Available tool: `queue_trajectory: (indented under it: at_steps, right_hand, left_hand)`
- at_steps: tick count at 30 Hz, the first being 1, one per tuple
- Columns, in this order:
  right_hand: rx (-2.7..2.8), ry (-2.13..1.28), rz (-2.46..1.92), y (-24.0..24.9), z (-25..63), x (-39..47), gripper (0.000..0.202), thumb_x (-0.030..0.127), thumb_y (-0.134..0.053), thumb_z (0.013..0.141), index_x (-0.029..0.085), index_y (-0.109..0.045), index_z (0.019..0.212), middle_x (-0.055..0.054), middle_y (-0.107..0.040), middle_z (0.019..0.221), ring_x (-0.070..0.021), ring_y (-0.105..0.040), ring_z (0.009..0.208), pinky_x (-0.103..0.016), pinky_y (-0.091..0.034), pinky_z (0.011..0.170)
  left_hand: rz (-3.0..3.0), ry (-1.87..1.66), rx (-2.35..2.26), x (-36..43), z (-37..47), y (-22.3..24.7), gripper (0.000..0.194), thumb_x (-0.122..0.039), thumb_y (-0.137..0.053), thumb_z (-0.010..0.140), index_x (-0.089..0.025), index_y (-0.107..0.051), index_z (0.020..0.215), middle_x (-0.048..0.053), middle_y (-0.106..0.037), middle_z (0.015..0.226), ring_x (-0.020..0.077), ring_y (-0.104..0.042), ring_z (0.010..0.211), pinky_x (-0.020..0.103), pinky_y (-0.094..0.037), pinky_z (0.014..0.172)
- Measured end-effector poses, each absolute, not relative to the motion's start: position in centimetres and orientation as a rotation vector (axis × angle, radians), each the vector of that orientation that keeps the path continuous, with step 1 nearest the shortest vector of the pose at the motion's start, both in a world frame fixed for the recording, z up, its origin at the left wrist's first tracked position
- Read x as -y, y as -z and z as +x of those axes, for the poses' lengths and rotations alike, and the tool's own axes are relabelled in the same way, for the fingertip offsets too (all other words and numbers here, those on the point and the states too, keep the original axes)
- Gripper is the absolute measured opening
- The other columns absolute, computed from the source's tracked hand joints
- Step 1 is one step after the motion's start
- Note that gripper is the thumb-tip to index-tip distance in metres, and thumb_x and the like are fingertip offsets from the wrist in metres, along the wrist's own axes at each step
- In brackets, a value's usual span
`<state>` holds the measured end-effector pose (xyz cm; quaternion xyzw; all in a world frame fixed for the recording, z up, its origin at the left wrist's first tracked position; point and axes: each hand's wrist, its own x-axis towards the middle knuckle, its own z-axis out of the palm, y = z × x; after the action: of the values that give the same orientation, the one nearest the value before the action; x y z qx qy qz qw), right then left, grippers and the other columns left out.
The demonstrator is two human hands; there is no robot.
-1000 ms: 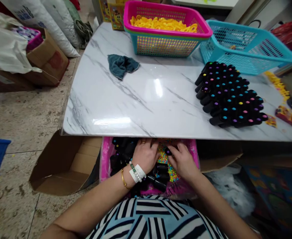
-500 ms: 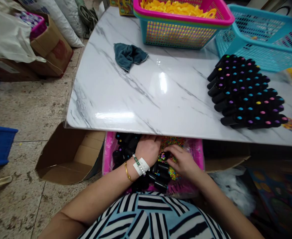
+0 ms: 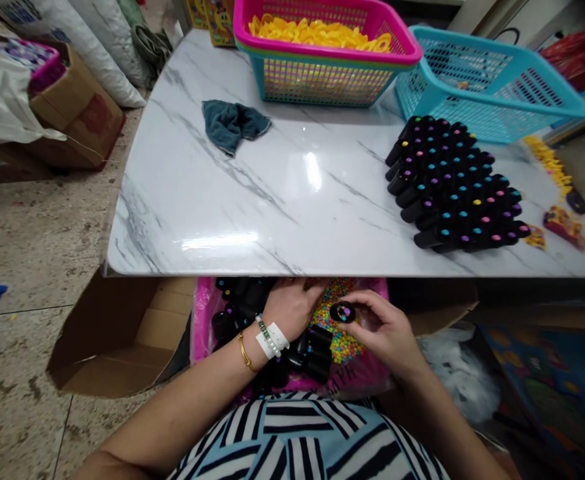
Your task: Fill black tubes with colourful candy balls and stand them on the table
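Observation:
My right hand (image 3: 387,330) pinches a small black cup-like tube (image 3: 343,312) between thumb and fingers. Its round mouth faces up, and a few coloured beads show in it. Below it, many small multicoloured beads (image 3: 348,351) lie in a pink tray (image 3: 203,333). My left hand (image 3: 287,307) reaches over the tray beside the beads. Its fingertips are hidden by the table edge and the hand itself, so I cannot tell what they hold. Several more black tubes (image 3: 317,363) lie in the tray around and under my left wrist.
On the marble-patterned table (image 3: 172,193) stands a block of black tubes (image 3: 452,183) with coloured dots on top. Behind are a pink basket (image 3: 322,53) of yellow pieces, a blue basket (image 3: 492,80) and a teal cloth (image 3: 232,125). An open cardboard box (image 3: 117,347) stands left of the tray.
My right hand has moved a little right, away from my left hand, lifting the black tube with its mouth turned up. The left hand stays over the tray. The camera view has shifted.

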<state>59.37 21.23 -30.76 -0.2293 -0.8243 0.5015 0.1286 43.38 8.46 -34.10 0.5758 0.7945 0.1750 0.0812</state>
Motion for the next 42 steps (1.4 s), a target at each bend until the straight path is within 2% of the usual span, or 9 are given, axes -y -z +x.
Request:
queue_trajectory:
  at_steps: [6, 14, 19, 23, 27, 30, 34, 39, 42]
  right_hand:
    - [2.062, -0.791, -0.999, 27.8, 58.9, -22.9, 0.033, 0.032, -0.074, 0.076, 0.021, -0.064, 0.106, -0.003, -0.064, 0.089, -0.0159, -0.059, 0.073, -0.031, -0.049, 0.071]
    - [2.094, -0.170, -1.076, 28.2, 56.7, -26.2, 0.030, 0.042, -0.067, 0.082, 0.020, -0.058, 0.064, 0.001, -0.055, 0.061, -0.0130, -0.049, 0.057, -0.027, -0.041, 0.058]
    - [2.192, -0.706, -0.968, 30.5, 57.7, -21.3, 0.017, 0.035, -0.065, 0.084, 0.019, -0.064, 0.078, -0.001, -0.061, 0.067, -0.0118, -0.052, 0.055, -0.025, -0.044, 0.054]
    - [2.215, -1.450, -0.963, 33.3, 56.9, -18.9, 0.044, 0.039, -0.067, 0.081, 0.018, -0.059, 0.120, -0.008, -0.070, 0.099, -0.0172, -0.066, 0.079, -0.029, -0.056, 0.068]
    - [1.851, -1.880, -0.925, 34.5, 55.7, -19.4, 0.041, 0.037, -0.072, 0.075, 0.018, -0.063, 0.111, -0.009, -0.070, 0.109, -0.0203, -0.067, 0.099, -0.035, -0.056, 0.088]
    - [1.849, -1.851, -1.008, 34.8, 56.1, -20.5, 0.039, 0.037, -0.075, 0.072, 0.017, -0.065, 0.103, -0.008, -0.071, 0.100, -0.0196, -0.068, 0.089, -0.032, -0.058, 0.079]
    - [2.310, -1.557, -1.055, 34.6, 57.6, -21.4, 0.045, 0.041, -0.063, 0.083, 0.016, -0.059, 0.121, -0.005, -0.067, 0.081, -0.0167, -0.063, 0.063, -0.028, -0.054, 0.054]
    - [3.049, -0.462, -0.610, 33.9, 59.1, -21.4, 0.035, 0.025, -0.053, 0.090, 0.025, -0.063, 0.124, -0.014, -0.061, 0.114, -0.0260, -0.062, 0.094, -0.039, -0.054, 0.076]
    - [3.199, -0.383, -0.232, 34.0, 59.5, -21.8, 0.044, 0.014, -0.047, 0.090, 0.022, -0.055, 0.133, -0.014, -0.056, 0.129, -0.0267, -0.057, 0.109, -0.039, -0.052, 0.088]
  left_hand:
    - [1.695, -0.404, -2.404, -9.0, 43.2, 34.7, 0.037, -0.022, -0.052, 0.091, -0.022, -0.057, 0.128, 0.013, -0.061, 0.115, 0.0271, -0.058, 0.106, 0.043, -0.049, 0.094]
    - [1.613, -0.420, -2.475, -8.8, 43.3, 34.5, 0.017, -0.024, -0.053, 0.090, -0.014, -0.062, 0.099, 0.015, -0.064, 0.102, 0.0277, -0.062, 0.094, 0.042, -0.054, 0.084]
    - [1.425, -0.696, -2.388, -8.4, 43.4, 35.0, 0.014, -0.023, -0.053, 0.088, -0.015, -0.054, 0.100, 0.009, -0.063, 0.091, 0.0219, -0.064, 0.080, 0.035, -0.055, 0.073]
    - [1.411, -1.047, -2.258, -8.3, 43.4, 35.2, 0.015, -0.022, -0.055, 0.085, -0.018, -0.051, 0.099, 0.005, -0.064, 0.088, 0.0195, -0.065, 0.082, 0.033, -0.054, 0.076]
    - [1.435, -1.206, -2.094, -8.0, 43.3, 34.5, 0.023, -0.021, -0.054, 0.085, -0.018, -0.050, 0.107, 0.006, -0.067, 0.096, 0.0191, -0.066, 0.089, 0.031, -0.053, 0.080]
    - [1.488, -1.045, -2.127, -7.4, 43.2, 33.9, 0.034, -0.025, -0.054, 0.086, -0.015, -0.048, 0.118, 0.011, -0.066, 0.104, 0.0234, -0.065, 0.096, 0.036, -0.053, 0.084]
    - [1.721, -0.554, -2.124, -7.0, 43.1, 33.4, 0.027, -0.033, -0.062, 0.082, -0.016, -0.060, 0.103, 0.012, -0.065, 0.097, 0.0293, -0.061, 0.098, 0.044, -0.050, 0.088]
    - [1.702, -0.478, -2.215, -7.1, 43.3, 33.6, 0.021, -0.031, -0.057, 0.085, -0.015, -0.064, 0.097, 0.013, -0.062, 0.100, 0.0291, -0.057, 0.102, 0.045, -0.047, 0.093]
    - [1.749, -0.532, -2.189, -7.2, 43.4, 33.7, 0.040, -0.025, -0.059, 0.083, -0.019, -0.056, 0.122, 0.012, -0.059, 0.114, 0.0276, -0.055, 0.109, 0.043, -0.047, 0.096]
